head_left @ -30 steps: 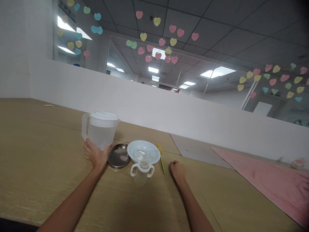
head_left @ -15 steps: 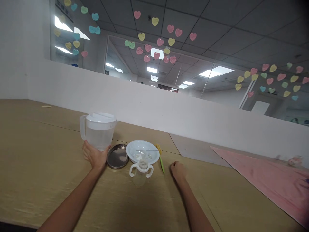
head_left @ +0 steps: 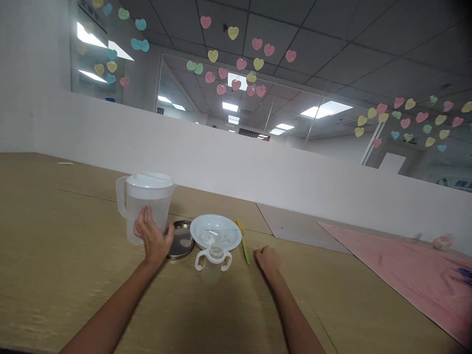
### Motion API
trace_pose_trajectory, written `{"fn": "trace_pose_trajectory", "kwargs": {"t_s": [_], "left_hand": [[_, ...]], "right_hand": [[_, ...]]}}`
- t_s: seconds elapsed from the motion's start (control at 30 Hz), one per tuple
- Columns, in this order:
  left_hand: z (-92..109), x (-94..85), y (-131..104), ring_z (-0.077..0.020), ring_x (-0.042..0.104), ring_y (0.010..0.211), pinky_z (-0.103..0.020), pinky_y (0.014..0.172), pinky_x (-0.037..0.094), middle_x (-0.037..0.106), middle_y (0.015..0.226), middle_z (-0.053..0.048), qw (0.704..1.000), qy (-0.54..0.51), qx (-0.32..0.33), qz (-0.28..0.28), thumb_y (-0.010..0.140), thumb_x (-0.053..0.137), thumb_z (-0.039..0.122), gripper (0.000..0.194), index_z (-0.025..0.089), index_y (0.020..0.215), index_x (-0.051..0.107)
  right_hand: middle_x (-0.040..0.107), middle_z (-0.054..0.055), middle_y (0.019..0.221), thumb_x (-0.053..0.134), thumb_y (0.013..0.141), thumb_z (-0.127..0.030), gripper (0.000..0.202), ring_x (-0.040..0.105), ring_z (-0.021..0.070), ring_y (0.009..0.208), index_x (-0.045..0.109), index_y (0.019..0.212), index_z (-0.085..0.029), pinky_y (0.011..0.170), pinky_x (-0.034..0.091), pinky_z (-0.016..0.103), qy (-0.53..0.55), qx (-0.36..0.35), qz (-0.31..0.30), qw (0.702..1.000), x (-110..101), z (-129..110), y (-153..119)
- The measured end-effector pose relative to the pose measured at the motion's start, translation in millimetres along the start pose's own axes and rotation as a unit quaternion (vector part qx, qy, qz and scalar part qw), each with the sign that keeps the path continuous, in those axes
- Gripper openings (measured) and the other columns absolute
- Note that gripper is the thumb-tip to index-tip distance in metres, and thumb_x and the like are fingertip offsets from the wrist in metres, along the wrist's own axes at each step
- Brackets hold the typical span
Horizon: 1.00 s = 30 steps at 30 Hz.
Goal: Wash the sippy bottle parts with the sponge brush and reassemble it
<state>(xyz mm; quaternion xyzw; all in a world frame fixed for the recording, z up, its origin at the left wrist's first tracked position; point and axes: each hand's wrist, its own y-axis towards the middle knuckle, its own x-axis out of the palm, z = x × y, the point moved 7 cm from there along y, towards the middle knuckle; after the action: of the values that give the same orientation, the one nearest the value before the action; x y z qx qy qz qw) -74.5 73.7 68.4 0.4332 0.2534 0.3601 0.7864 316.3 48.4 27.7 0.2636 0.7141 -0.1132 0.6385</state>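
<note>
My left hand (head_left: 153, 241) is raised in front of a clear plastic pitcher (head_left: 149, 209) with a white lid, its fingers apart and nothing in them. Whether it touches the pitcher I cannot tell. Just right of that hand lies a shallow metal tray (head_left: 180, 246). A clear baby bottle (head_left: 212, 270) with two white handles stands uncapped in front of a white bowl (head_left: 197, 230), which holds small clear and white parts. My right hand (head_left: 269, 260) rests on the table, fingers curled in and seemingly around nothing, near a brush (head_left: 245, 250) with a green handle and yellow head.
A brown table (head_left: 177, 314) runs up to a low white wall (head_left: 221, 169) with glass above it. To the right lies a pink sheet (head_left: 405, 275), with a small pinkish object (head_left: 442, 241) near its far edge. A thin pale piece (head_left: 65, 163) lies far left.
My left hand has come off the pitcher's lower side, moving slightly right with its fingers now raised. The pitcher stands on the table. My right hand stays about where it was.
</note>
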Motion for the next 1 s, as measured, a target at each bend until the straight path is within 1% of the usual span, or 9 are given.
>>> {"fn": "trace_pose_trajectory", "kwargs": {"t_s": [0.07, 0.13, 0.23, 0.33, 0.57, 0.77, 0.87, 1.0], "left_hand": [[14.5, 0.2, -3.0, -0.0344, 0.026, 0.124, -0.053, 0.101, 0.019, 0.032, 0.131, -0.022, 0.998, 0.027, 0.054, 0.01, 0.077, 0.053, 0.031, 0.067, 0.008, 0.133, 0.023], [28.2, 2.6, -6.7, -0.0309, 0.036, 0.117, -0.049, 0.099, 0.025, 0.042, 0.124, -0.019, 0.994, 0.03, 0.107, 0.002, 0.078, 0.052, 0.027, 0.055, 0.011, 0.128, 0.033], [42.5, 9.0, -11.5, -0.0268, 0.044, 0.11, -0.045, 0.097, 0.029, 0.05, 0.116, -0.014, 0.986, 0.017, 0.157, -0.048, 0.08, 0.049, 0.022, 0.039, 0.015, 0.118, 0.044], [49.8, 12.8, -14.1, -0.0255, 0.046, 0.105, -0.044, 0.095, 0.03, 0.054, 0.111, -0.011, 0.979, 0.014, 0.182, -0.087, 0.081, 0.048, 0.021, 0.03, 0.017, 0.111, 0.05], [53.0, 16.7, -15.3, -0.0218, 0.05, 0.096, -0.041, 0.089, 0.032, 0.059, 0.101, -0.007, 0.97, -0.008, 0.205, -0.128, 0.082, 0.045, 0.018, 0.02, 0.019, 0.097, 0.059], [53.7, 19.6, -18.2, -0.0196, 0.052, 0.09, -0.039, 0.087, 0.033, 0.062, 0.093, -0.004, 0.963, -0.025, 0.214, -0.164, 0.083, 0.044, 0.018, 0.017, 0.019, 0.089, 0.06], [52.7, 20.4, -19.1, -0.0193, 0.052, 0.089, -0.038, 0.086, 0.033, 0.063, 0.091, -0.004, 0.962, -0.024, 0.212, -0.172, 0.083, 0.043, 0.018, 0.018, 0.019, 0.09, 0.06], [50.5, 21.3, -18.4, -0.0196, 0.052, 0.087, -0.038, 0.084, 0.034, 0.063, 0.091, -0.005, 0.963, -0.023, 0.204, -0.173, 0.084, 0.042, 0.019, 0.019, 0.018, 0.095, 0.058]], "right_hand": [[0.065, 0.017, 0.088, 0.04, 0.081, -0.028, 0.033, 0.061, 0.0258, 0.085, 0.066, 0.085, -0.009, 0.064, 0.043, 0.029, 0.001, -0.001, -0.001, 1.0, 1.3, 0.5, 1.1], [0.065, 0.017, 0.089, 0.04, 0.08, -0.029, 0.033, 0.061, 0.0261, 0.086, 0.066, 0.085, -0.009, 0.064, 0.043, 0.029, 0.002, 0.002, -0.001, 1.0, 2.3, 1.2, 1.8], [0.064, 0.017, 0.089, 0.04, 0.08, -0.029, 0.033, 0.061, 0.0261, 0.086, 0.066, 0.085, -0.01, 0.063, 0.042, 0.029, 0.003, 0.007, 0.0, 1.0, 3.3, 2.0, 2.2], [0.065, 0.016, 0.088, 0.04, 0.08, -0.03, 0.032, 0.061, 0.0258, 0.085, 0.065, 0.084, -0.01, 0.062, 0.042, 0.028, 0.004, 0.006, 0.0, 1.0, 3.8, 2.0, 2.4], [0.065, 0.016, 0.088, 0.04, 0.08, -0.028, 0.032, 0.061, 0.0248, 0.084, 0.065, 0.084, -0.01, 0.062, 0.041, 0.028, 0.003, -0.002, 0.0, 1.0, 4.8, 2.1, 3.4], [0.065, 0.017, 0.087, 0.04, 0.079, -0.027, 0.032, 0.061, 0.0255, 0.083, 0.066, 0.083, -0.009, 0.061, 0.04, 0.028, 0.004, -0.005, 0.008, 1.0, 5.3, 2.4, 4.0], [0.065, 0.016, 0.086, 0.04, 0.08, -0.027, 0.032, 0.061, 0.025, 0.081, 0.066, 0.082, -0.009, 0.06, 0.039, 0.028, 0.006, -0.008, 0.016, 1.0, 3.4, 1.1, 3.5], [0.066, 0.014, 0.087, 0.037, 0.083, -0.027, 0.033, 0.061, 0.022, 0.081, 0.067, 0.085, -0.013, 0.06, 0.037, 0.026, 0.016, -0.026, 0.029, 0.999, -0.3, -4.7, 1.1]]}}
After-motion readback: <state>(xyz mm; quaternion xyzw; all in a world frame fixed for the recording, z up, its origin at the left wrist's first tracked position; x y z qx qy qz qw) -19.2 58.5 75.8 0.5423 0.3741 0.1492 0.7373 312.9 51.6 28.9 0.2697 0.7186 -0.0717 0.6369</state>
